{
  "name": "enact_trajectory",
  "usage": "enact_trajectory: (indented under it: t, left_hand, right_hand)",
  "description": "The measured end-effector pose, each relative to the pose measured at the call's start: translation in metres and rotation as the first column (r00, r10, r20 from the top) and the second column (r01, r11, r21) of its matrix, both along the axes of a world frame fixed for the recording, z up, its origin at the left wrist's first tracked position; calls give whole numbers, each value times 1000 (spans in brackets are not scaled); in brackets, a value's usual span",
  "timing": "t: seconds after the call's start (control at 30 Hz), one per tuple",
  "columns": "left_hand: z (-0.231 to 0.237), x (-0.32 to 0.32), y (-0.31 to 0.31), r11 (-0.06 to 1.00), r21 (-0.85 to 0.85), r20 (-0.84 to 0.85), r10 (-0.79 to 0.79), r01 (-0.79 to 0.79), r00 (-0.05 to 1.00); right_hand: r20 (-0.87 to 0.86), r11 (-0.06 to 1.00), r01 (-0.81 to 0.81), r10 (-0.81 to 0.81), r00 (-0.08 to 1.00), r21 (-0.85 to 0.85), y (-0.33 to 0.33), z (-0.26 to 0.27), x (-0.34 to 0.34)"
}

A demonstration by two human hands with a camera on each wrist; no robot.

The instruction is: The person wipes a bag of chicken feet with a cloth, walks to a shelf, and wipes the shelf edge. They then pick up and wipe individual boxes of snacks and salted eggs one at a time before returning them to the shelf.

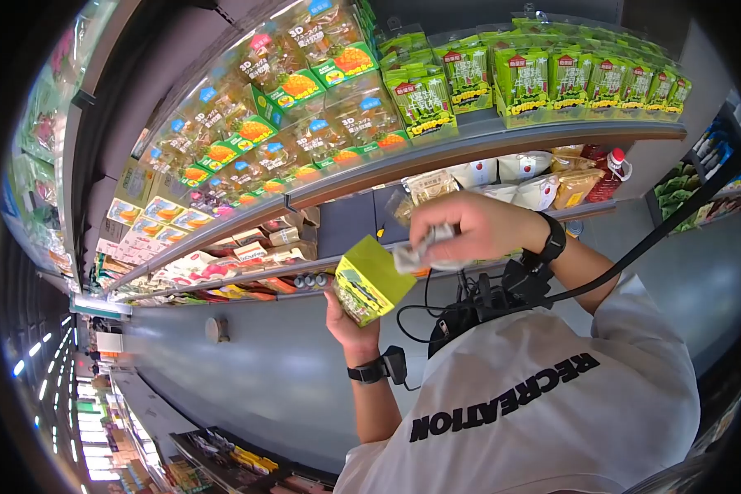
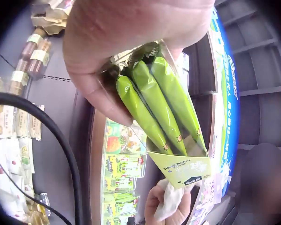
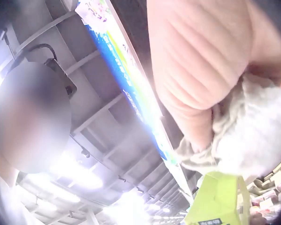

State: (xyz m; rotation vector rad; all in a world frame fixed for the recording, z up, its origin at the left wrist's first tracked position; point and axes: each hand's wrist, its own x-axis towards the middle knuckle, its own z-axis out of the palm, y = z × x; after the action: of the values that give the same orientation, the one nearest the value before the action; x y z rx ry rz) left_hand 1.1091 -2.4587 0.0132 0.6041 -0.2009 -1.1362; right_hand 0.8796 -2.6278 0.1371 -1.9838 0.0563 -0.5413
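My left hand (image 1: 352, 331) grips a clear-and-green snack pack (image 1: 356, 290) by one end, tilted in front of the shelves. In the left wrist view, slim green sachets (image 2: 154, 108) show through its clear side, above the printed pale green panel (image 2: 180, 169). A crumpled whitish cloth (image 1: 420, 253) is bunched in the fingers of my right hand (image 1: 479, 226), close beside the pack's green panel. The right wrist view has this cloth (image 3: 252, 133) just above the green pack (image 3: 215, 199), overlapping its edge.
On the upper shelf stand rows of similar green packs (image 1: 523, 78) and clear boxes with orange fruit pictures (image 1: 329, 70). The lower shelf carries bagged goods (image 1: 523, 169) and a red bottle (image 1: 611, 174). A black cable (image 1: 675, 222) crosses near my right arm. A stool (image 1: 217, 330) stands on the floor.
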Motion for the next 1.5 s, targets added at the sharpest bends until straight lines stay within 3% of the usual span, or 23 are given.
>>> enact_trajectory:
  t: [0.03, 0.07, 0.13, 0.17, 0.2, 0.3, 0.37, 0.4, 0.47, 0.5, 0.57, 0.67, 0.73, 0.77, 0.8, 0.87, 0.93, 1.0, 1.07, 1.2, 1.27, 1.4, 1.5]
  left_hand:
    - [-1, -1, 0, 1000, -16, 21, -13, 13, 1000]
    - [0, -2, 0, 999, -31, 43, -27, 28, 999]
    - [2, -6, 0, 996, -32, 32, -78, 79, 996]
    - [0, -8, -1, 999, -12, 112, -38, 39, 993]
    - [-2, -9, -3, 1000, 4, 191, -2, 2, 982]
    - [10, -13, -1, 999, -21, 194, -33, 38, 980]
    - [11, -8, -1, 1000, -17, 217, 19, -15, 976]
    - [12, -5, 1, 1000, -25, 233, 0, 6, 973]
    - [15, 1, 0, 997, -14, 316, 71, -70, 946]
    - [20, 2, -1, 996, -21, 298, 86, -84, 951]
    - [33, 1, -7, 992, -60, 357, 125, -111, 926]
    - [53, 0, -18, 987, -93, 503, 160, -131, 849]
    - [75, -4, -32, 986, -155, 772, 164, -68, 614]
    - [94, -11, -37, 987, -109, 880, 151, -118, 450]
    - [108, -15, -45, 984, -160, 907, 180, -85, 381]
    - [118, -3, -67, 963, -268, 937, 260, 6, 233]
    - [155, -24, -91, 934, -347, 935, 337, 82, 115]
    - [184, -45, -117, 903, -372, 928, 366, 213, 68]
    - [211, -59, -145, 884, -365, 886, 426, 292, -181]
    - [228, -87, -193, 840, -358, 891, 438, 408, -119]
    - [221, -88, -212, 806, -298, 877, 443, 511, -187]
    - [200, -87, -230, 805, -288, 913, 394, 518, -104]
    - [198, -84, -234, 818, -276, 911, 390, 506, -133]
  right_hand:
    - [37, 983, 77, -85, 996, 167, 4, 1, 0]
    - [39, 982, 86, -94, 995, 168, 7, 0, 3]
    - [156, 983, 130, -150, 976, 132, 10, -7, 14]
    - [214, 982, 185, -174, 961, -33, 13, -11, 19]
    - [220, 976, 215, -203, 954, -34, 16, -18, 26]
    - [273, 963, 231, -187, 944, -138, 23, -27, 30]
    - [28, 995, -38, 41, 999, -97, 18, -22, 25]
    - [43, 994, -16, 20, 999, -106, 14, -23, 22]
    - [-118, 964, -265, 262, 958, -10, 5, -31, 8]
    - [-151, 977, -200, 187, 971, -70, -1, -31, -4]
    - [-86, 996, 52, -46, 995, 68, -14, -45, -31]
    - [-25, 868, 423, -432, 902, 258, -24, -91, -76]
    - [-95, 715, 572, -589, 803, 401, -16, -111, -105]
    - [-135, 633, 645, -661, 738, 428, -9, -119, -117]
    - [-131, 629, 648, -667, 734, 430, -3, -128, -128]
    - [-242, 426, 700, -728, 642, 574, 9, -145, -147]
    - [-230, 379, 712, -767, 599, 591, 20, -153, -159]
    - [-222, 340, 732, -804, 552, 590, 28, -154, -168]
    - [-232, 267, 740, -837, 495, 618, 38, -155, -170]
    - [-233, 198, 723, -862, 450, 662, 55, -156, -181]
    - [-229, 167, 725, -881, 414, 668, 64, -154, -190]
    - [-272, 54, 736, -909, 315, 675, 77, -164, -211]
    - [-290, 38, 760, -911, 293, 649, 81, -167, -223]
